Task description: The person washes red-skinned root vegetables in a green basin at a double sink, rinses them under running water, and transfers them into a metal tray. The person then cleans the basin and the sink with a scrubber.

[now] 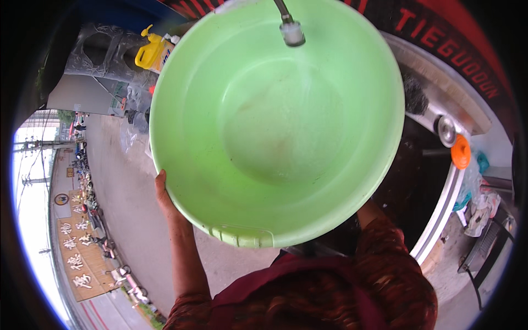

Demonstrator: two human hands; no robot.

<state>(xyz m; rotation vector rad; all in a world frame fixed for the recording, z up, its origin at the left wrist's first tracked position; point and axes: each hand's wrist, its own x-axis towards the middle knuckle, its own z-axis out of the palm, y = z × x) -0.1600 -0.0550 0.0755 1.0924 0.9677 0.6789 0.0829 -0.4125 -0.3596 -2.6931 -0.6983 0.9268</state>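
A large light-green plastic basin (284, 123) fills the middle of the view, tilted so that its inside faces me. My left hand (162, 187) grips its lower left rim, with the thumb showing at the edge. The right forearm reaches up behind the lower right rim; the basin hides my right hand. Over the upper part of the basin hangs a faucet nozzle (293, 34), and a faint stream of water seems to fall from it into the basin. Thin dirt marks show on the basin's bottom.
A yellow pump bottle (150, 51) stands at the upper left. Right of the basin are a metal counter edge (441, 214), a dark scouring pad or mesh (414, 95), a round metal lid (446, 131) and an orange plastic lid (460, 152). Parked two-wheelers line the street at far left.
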